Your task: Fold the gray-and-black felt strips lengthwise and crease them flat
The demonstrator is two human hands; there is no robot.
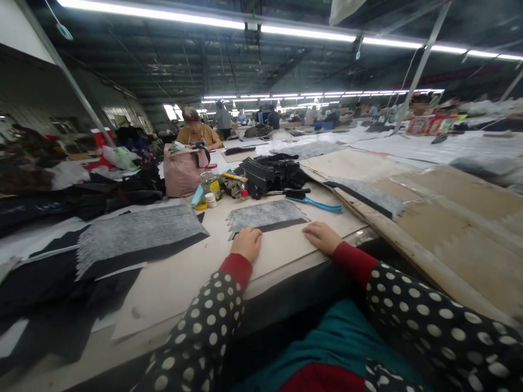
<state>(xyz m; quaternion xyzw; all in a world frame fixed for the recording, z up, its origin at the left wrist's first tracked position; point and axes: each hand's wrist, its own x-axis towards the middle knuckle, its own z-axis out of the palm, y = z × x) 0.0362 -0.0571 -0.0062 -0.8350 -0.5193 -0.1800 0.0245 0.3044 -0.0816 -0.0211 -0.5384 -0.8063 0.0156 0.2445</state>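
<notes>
left hand (247,243): fingers drawn together at near edge of grey-black fabric piece (267,213); pinch or press, cannot tell. right hand (322,237): fingers loosely extended, empty, on pale board (281,249). step, judged: positioning fabric; calls for light, even pressure.

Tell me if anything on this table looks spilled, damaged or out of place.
Nothing looks spilled. The brown cardboard on the right looks worn: its surface is streaked and patchy. Behind the grey-and-black piece by the left hand, a dark fabric heap lies crumpled, though that may be normal here.
</notes>
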